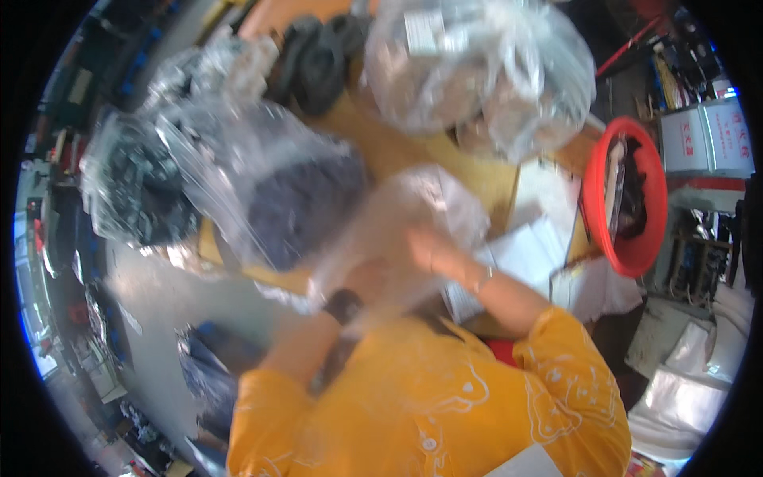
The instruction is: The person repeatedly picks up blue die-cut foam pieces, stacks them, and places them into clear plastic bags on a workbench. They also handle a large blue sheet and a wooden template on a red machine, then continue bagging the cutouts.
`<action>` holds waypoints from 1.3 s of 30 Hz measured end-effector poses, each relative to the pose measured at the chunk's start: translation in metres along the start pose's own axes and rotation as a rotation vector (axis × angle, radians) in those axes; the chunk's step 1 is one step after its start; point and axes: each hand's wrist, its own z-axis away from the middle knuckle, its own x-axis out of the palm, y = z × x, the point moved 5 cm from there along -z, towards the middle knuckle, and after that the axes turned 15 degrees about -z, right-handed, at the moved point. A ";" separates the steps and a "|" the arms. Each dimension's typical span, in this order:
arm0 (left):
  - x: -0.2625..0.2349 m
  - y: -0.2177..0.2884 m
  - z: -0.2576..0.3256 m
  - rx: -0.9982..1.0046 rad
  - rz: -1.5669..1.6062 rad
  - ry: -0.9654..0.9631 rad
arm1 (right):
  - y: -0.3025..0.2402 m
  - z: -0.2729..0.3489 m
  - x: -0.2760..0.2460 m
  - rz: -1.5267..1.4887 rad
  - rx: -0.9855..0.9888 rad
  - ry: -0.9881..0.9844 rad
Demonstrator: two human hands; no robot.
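Observation:
A clear plastic bag [433, 191], smeared by motion, lies across the space between my two hands over the near part of the table. My right hand [429, 248] is closed at the bag's right side, its fingertips blurred. Film veils my left hand [367, 278], and its fingers do not show clearly; I cannot tell whether it is inside the bag or behind it. A dark watch-like band sits on the left wrist. Just beyond the left hand stands a large clear bag of dark, bluish-grey goods [306, 199].
Bulky filled clear bags [477, 71] stand at the far side of the wooden table [397, 151]. Dark rounded pieces [318, 67] lie beside them. White papers [528, 254] are right of my hands, near a red plastic basin [664, 199] holding items. Another bag [135, 183] stands at left.

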 end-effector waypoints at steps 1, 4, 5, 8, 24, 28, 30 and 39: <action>-0.005 -0.008 -0.011 0.054 -0.064 0.240 | -0.007 0.000 0.000 -0.142 0.223 -0.154; -0.004 -0.035 -0.026 0.026 -0.526 0.552 | -0.031 0.020 -0.009 0.069 0.413 -0.695; 0.001 -0.047 -0.030 -0.039 -0.377 0.482 | -0.032 0.025 -0.013 0.010 0.498 -0.756; 0.023 -0.060 -0.035 -0.179 0.116 0.227 | -0.028 0.036 -0.010 0.024 0.490 -0.898; -0.023 0.022 0.069 -0.053 -0.315 0.273 | 0.005 -0.079 -0.041 -0.126 0.141 -0.163; -0.022 0.002 0.040 -0.119 -0.058 0.215 | -0.027 -0.022 -0.045 -0.029 0.369 -0.210; -0.021 -0.010 0.022 -0.142 -0.009 0.258 | -0.034 0.002 -0.055 -0.063 0.406 -0.266; -0.014 -0.013 0.002 -0.174 -0.034 0.297 | -0.040 -0.020 -0.031 -0.404 0.416 -0.452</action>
